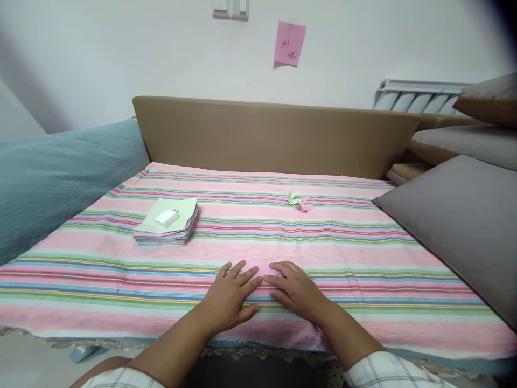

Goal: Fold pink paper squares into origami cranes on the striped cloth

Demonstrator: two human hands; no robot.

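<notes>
My left hand point(232, 295) and my right hand point(294, 290) lie flat side by side on the striped cloth point(355, 253), fingers spread, fingertips pressing a small pink paper point(263, 269) between them. The paper is mostly hidden and blends with the pink stripe. A stack of coloured paper squares point(167, 225) with a small white block point(166, 217) on top rests to the far left. Two small folded paper figures, one pale green point(292, 197) and one pink point(304, 205), sit further back.
A teal cushion point(60, 178) lies along the left, grey pillows point(464, 226) are stacked on the right, a tan headboard point(274, 134) runs behind. A pink sticky note point(290, 43) hangs on the wall. The cloth's front edge lies just below my wrists.
</notes>
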